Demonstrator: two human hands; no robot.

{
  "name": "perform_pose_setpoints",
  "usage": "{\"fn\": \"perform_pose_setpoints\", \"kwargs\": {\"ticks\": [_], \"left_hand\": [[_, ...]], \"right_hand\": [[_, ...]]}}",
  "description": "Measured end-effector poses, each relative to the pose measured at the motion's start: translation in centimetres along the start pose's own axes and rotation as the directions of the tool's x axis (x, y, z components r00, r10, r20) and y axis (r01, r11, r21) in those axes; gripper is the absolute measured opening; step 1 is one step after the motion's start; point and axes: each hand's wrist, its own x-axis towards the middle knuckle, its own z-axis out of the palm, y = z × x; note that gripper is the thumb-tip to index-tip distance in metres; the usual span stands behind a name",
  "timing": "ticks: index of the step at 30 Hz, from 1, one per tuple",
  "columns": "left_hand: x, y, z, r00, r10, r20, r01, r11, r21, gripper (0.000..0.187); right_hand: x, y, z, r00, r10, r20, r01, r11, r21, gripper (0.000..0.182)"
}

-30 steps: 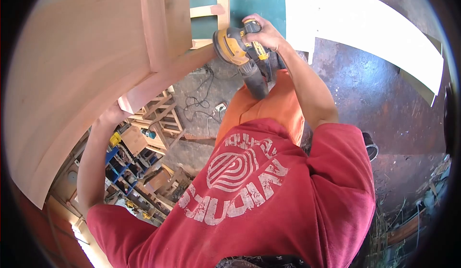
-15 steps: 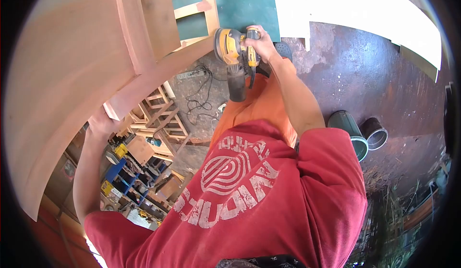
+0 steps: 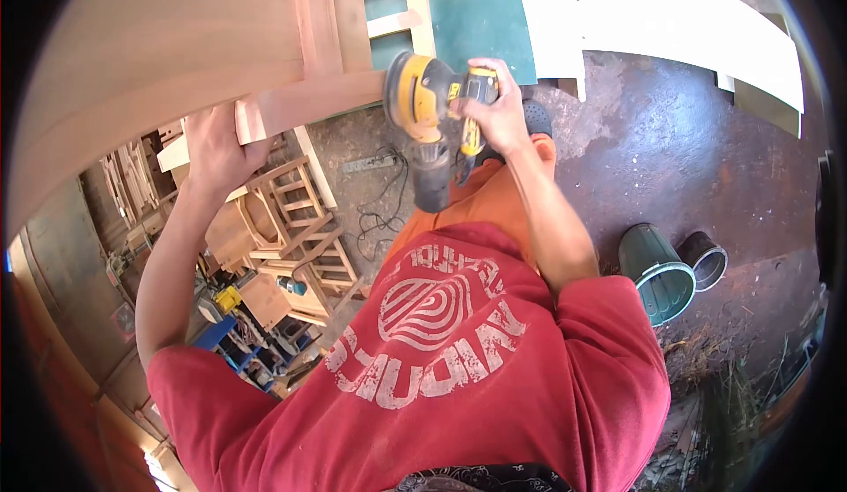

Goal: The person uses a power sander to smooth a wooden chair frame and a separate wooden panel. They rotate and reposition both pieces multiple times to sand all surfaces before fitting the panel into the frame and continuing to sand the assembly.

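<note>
My right hand (image 3: 496,108) is closed around the grip of a yellow and black power sander (image 3: 425,95), its dust canister (image 3: 431,179) hanging below. The sander's round pad stands on edge, right at the edge rail (image 3: 331,95) of a large wooden frame with a broad panel (image 3: 176,42). Farther left along that rail, my left hand (image 3: 216,148) grips the wooden frame beside a short pale block end (image 3: 250,120). Its fingers are partly hidden behind the wood, with the thumb below the block. A crosspiece (image 3: 316,20) runs up from the rail between my hands.
A green surface (image 3: 476,15) carries a ladder-like wooden frame (image 3: 419,7); a white board (image 3: 670,15) lies to its right. Wooden chair frames (image 3: 304,214) and a cord (image 3: 388,192) are on the floor beneath. Two buckets, one green (image 3: 657,271) and one dark (image 3: 704,261), stand at right.
The wooden frame has shifted right in view, and the sander is now closer to the crosspiece. My left hand has moved up and right, still on the wood.
</note>
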Motion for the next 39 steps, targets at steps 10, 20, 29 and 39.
{"fn": "perform_pose_setpoints", "kwargs": {"ticks": [10,20,29,39], "left_hand": [[1.9,0.8,1.2,0.983,-0.116,0.14,0.135,0.982,-0.13,0.063],[1.5,-0.8,1.1,0.976,-0.082,0.202,0.101,0.991,-0.086,0.053],[3.1,0.4,1.7,0.99,-0.012,0.143,0.031,0.991,-0.134,0.063],[2.3,-0.8,1.7,0.982,-0.095,0.164,0.12,0.982,-0.148,0.062]], "right_hand": [[-8.8,-10.1,7.7,0.651,-0.745,-0.147,0.705,0.665,-0.248,0.069],[-7.8,0.0,8.5,0.567,-0.748,-0.345,0.653,0.664,-0.365,0.063],[-6.8,-10.3,5.4,0.659,-0.75,-0.063,0.713,0.649,-0.265,0.062],[0.5,-15.7,1.2,0.857,-0.323,0.401,0.418,0.891,-0.176,0.058]]}}
